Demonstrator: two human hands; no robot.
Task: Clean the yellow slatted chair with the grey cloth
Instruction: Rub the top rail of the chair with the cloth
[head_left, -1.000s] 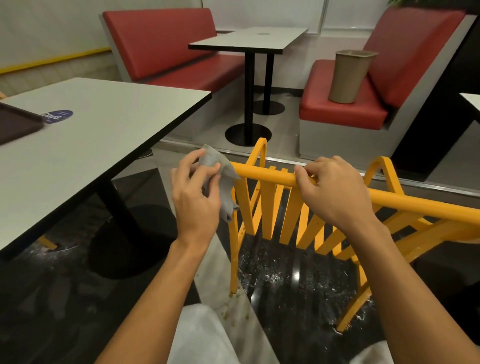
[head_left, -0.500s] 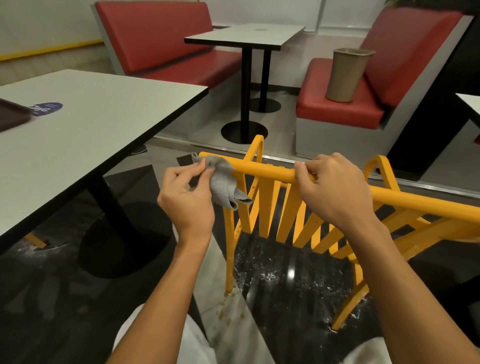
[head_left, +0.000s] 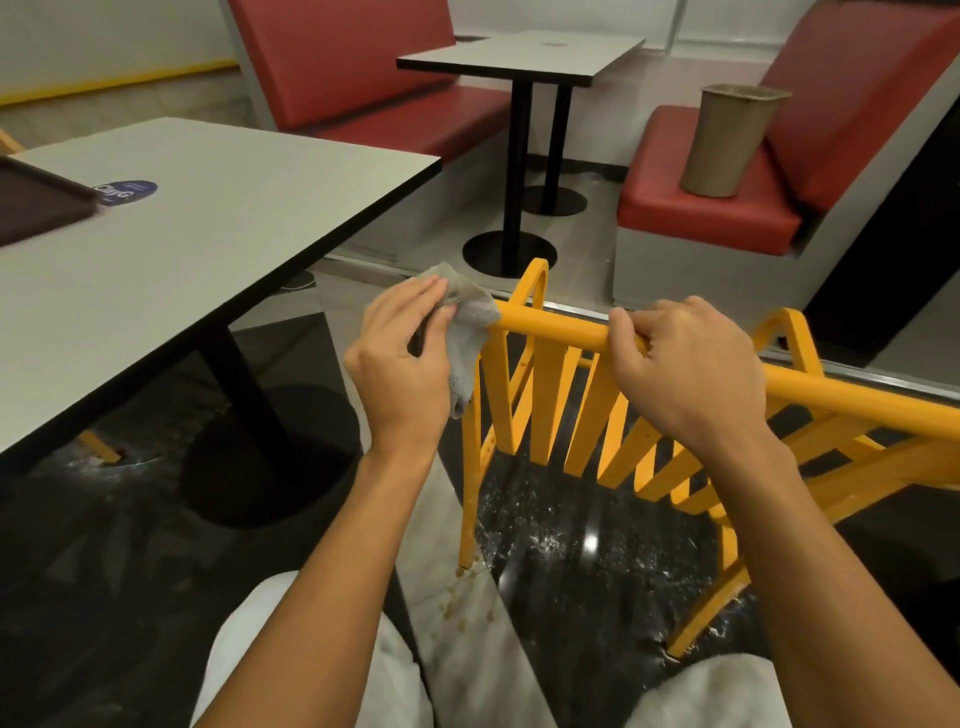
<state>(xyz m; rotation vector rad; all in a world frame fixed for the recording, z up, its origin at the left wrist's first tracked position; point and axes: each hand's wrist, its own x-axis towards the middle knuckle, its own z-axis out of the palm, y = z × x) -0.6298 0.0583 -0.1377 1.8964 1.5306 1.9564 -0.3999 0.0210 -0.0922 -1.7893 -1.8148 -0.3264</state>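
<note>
My left hand (head_left: 400, 364) pinches the grey cloth (head_left: 464, 332) against the left end of the top rail of the yellow slatted chair (head_left: 587, 415), which stands on the dark floor just beside the white table (head_left: 208, 234). My right hand (head_left: 685, 374) grips that rail farther right, fingers curled over it.

Single head-worn wide-angle view, facing forward and down. Close on left hand (head_left: 400, 364) and right hand (head_left: 685, 374) at yellow chair (head_left: 561, 330) top rail, forearms entering from near edge; white table (head_left: 234, 223) left, red booths (head_left: 363, 62) far.
</note>
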